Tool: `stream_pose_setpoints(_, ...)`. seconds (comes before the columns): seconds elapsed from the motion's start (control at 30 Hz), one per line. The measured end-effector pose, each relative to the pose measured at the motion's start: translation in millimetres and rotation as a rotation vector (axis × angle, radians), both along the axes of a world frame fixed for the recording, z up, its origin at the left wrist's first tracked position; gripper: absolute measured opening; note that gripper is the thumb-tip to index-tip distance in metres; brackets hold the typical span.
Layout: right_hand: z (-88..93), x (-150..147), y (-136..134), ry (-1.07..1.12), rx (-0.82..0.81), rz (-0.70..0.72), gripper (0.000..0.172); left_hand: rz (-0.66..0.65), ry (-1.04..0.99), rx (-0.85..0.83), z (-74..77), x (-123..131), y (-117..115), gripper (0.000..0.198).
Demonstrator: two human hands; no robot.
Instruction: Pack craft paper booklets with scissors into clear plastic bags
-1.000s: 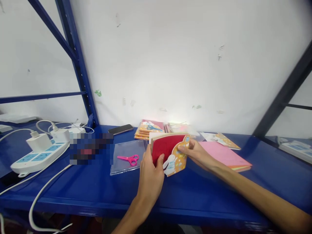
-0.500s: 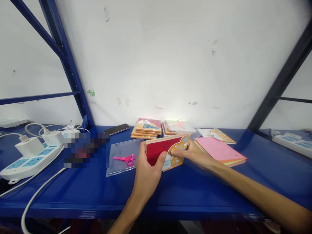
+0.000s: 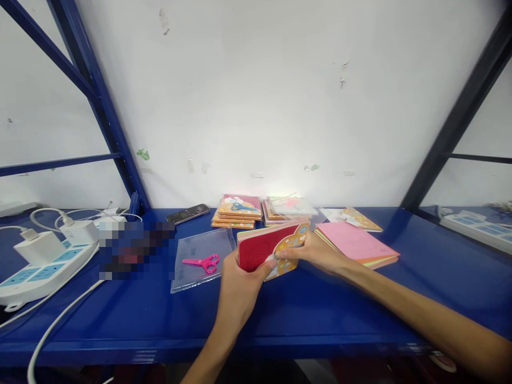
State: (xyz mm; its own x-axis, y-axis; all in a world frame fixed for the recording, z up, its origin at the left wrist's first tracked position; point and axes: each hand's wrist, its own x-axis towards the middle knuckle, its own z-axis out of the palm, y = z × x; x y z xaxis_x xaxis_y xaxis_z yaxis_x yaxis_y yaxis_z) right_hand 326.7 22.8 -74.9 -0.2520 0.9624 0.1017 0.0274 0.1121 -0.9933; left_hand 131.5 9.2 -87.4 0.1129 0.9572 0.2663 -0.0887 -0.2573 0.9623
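Observation:
Both my hands hold a stack of coloured paper sheets (image 3: 256, 246) up off the table, tilted so its red front sheet faces me. An orange patterned card (image 3: 291, 252) with a curved white edge covers the stack's right part. My left hand (image 3: 244, 282) grips the lower left corner, thumb on the front. My right hand (image 3: 308, 250) is closed round the right end, thumb pressed on the card near my left thumb. The fingers behind the stack are hidden. Left of my hands, pink scissors (image 3: 204, 262) lie on a clear plastic bag (image 3: 188, 242).
Several packs of coloured paper (image 3: 238, 210) are piled near the wall, one showing blue scissors. A pink-topped paper stack (image 3: 356, 240) lies to the right, an orange card (image 3: 362, 220) behind it. A phone (image 3: 188, 214) and a power strip (image 3: 44, 272) with cables sit left.
My right thumb has slid left along the card toward my left thumb, and the two are now close together. The phone's screen has lit up. The view has shifted slightly.

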Motion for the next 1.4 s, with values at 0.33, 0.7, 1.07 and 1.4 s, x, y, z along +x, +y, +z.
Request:
stream_pose_setpoints(0.33, -6.9, 1.7, 2.7, 0.162, 0.073, 0.089, 0.068, 0.05, -0.038, 0.008, 14.9, -10.3, -3.0, 0.033)
stream_pose_setpoints(0.7, -8.0, -39.0, 5.7, -0.974, 0.394, -0.07, 0.06, 0.443, -0.287, 0.311, 80.7, -106.7, 1.7, 0.052)
stream_pose_setpoints(1.07, 0.6, -112.3, 64.0, -1.259, 0.53, -0.122, 0.028, 0.563, -0.384, 0.379, 94.1, -152.4, -1.9, 0.035)
stream_pose_setpoints(1.4, 65.4, -72.2, 61.3, -1.161, 0.74, -0.459, 0.028, 0.592, -0.421, 0.382, 97.1, -155.3, -0.6, 0.037)
